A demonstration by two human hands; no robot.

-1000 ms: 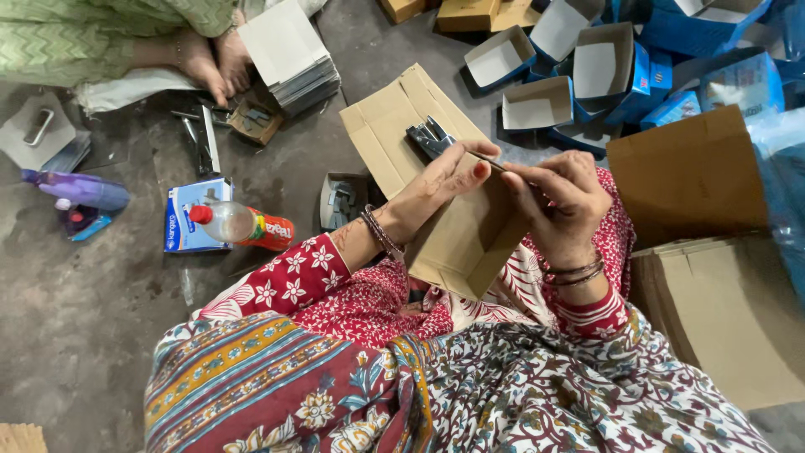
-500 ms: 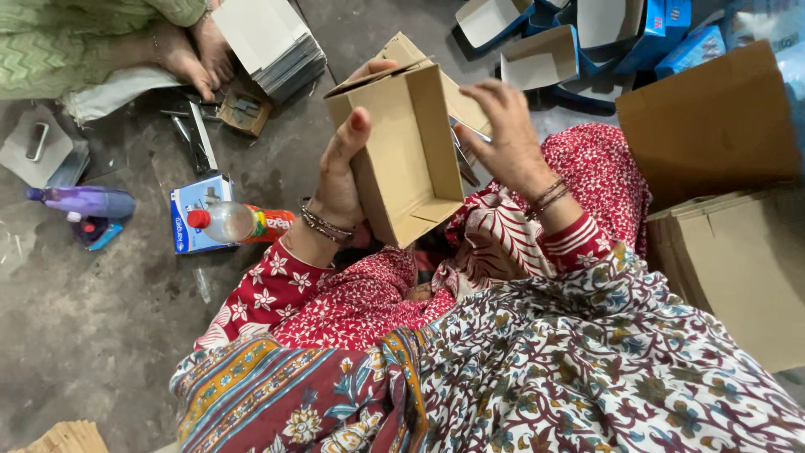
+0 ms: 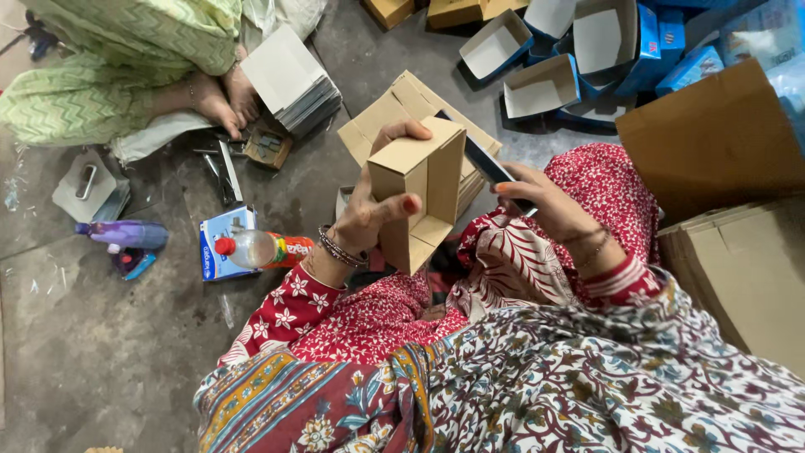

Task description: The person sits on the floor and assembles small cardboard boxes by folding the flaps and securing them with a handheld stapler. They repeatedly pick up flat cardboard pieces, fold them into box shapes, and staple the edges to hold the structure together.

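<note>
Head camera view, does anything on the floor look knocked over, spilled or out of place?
A plastic bottle with a red cap lies on its side on the grey floor, resting against a small blue and white box. No liquid shows around it. The open white-lined cartons lie scattered at odd angles.

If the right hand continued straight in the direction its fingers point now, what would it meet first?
Probably the small folded brown cardboard box that the left hand holds upright. The right hand, gripping a dark flat tool, points left towards it; depth is unclear.
</note>
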